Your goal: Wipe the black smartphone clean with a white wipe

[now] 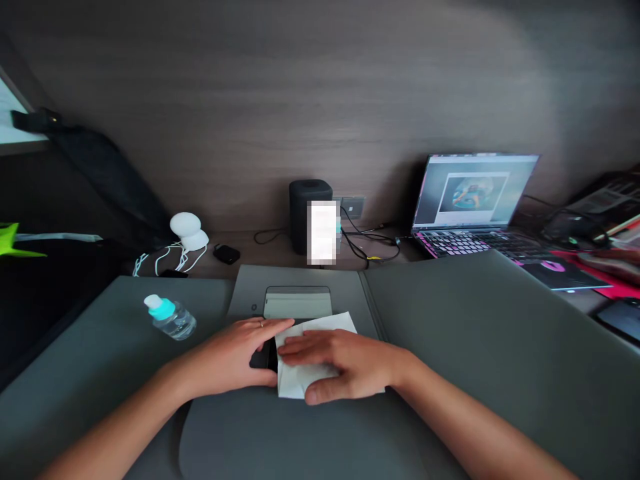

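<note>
My right hand [340,363] lies flat on a white tissue [295,385], its fingers stretched out and the thumb apart. Under the tissue is a dark, flat, glossy object [260,359]; most of it is covered, so I cannot tell its kind. With thumb below and fingers above, my left hand [245,353] spans the uncovered left end of this object and grips its edges. A ring sits on one left finger. Up and left of that hand, a small clear bottle [175,321] with a turquoise collar and white cap leans on its side.
A grey desk mat [450,320] lies beneath, with a grey flat case [250,283] behind my hands. Further back are a black speaker-like cylinder [303,217], black cables [370,247] and a white round-headed device [187,230]. An open laptop [475,193] stands back right.
</note>
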Demonstrator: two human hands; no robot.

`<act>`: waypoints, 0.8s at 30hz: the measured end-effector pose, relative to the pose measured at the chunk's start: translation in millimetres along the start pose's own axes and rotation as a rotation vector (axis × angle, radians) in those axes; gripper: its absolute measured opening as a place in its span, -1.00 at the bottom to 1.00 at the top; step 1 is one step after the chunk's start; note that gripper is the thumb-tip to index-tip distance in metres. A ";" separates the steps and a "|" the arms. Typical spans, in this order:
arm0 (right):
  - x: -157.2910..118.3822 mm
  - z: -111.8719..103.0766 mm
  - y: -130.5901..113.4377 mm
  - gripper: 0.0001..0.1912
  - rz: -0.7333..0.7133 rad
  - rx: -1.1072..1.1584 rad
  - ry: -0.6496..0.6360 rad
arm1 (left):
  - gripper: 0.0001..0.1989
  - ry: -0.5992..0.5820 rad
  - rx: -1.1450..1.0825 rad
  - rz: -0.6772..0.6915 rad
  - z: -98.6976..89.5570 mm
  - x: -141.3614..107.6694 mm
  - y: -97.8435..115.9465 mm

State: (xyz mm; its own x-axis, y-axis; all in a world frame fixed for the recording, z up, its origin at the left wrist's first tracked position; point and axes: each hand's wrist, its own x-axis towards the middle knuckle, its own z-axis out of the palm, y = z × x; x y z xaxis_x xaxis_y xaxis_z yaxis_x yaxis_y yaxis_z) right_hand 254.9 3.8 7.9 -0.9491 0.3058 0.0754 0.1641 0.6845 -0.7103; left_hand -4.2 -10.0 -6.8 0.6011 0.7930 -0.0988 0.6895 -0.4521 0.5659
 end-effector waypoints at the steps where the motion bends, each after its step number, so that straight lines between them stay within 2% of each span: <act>1: 0.1 1.0 1.5 -0.32 -0.005 -0.018 0.010 | -0.21 -0.007 0.001 0.000 -0.2 0.1 0.3; 5: 1.9 4.8 3.5 -0.17 -0.035 -0.076 0.014 | -0.21 -0.011 -0.009 0.015 -1.4 0.3 1.3; 11: -0.3 0.6 -1.3 -0.46 -0.053 -0.037 -0.034 | -0.20 0.000 -0.016 0.005 -0.2 0.5 0.0; 17: 5.4 17.0 -4.0 -0.13 -0.012 -0.153 0.004 | -0.21 0.019 -0.013 0.029 2.1 0.7 -3.5; 24: -1.7 24.5 5.0 -0.14 0.044 -0.260 -0.001 | -0.17 -0.004 0.007 -0.023 1.1 0.4 0.4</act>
State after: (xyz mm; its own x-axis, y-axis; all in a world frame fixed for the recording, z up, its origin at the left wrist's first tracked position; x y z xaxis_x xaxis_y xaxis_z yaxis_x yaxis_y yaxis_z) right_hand 250.8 -9.5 -12.9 -0.9397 0.3388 0.0478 0.2689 0.8177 -0.5089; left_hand -3.3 -10.3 -7.5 0.5870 0.8014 -0.1152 0.7058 -0.4368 0.5577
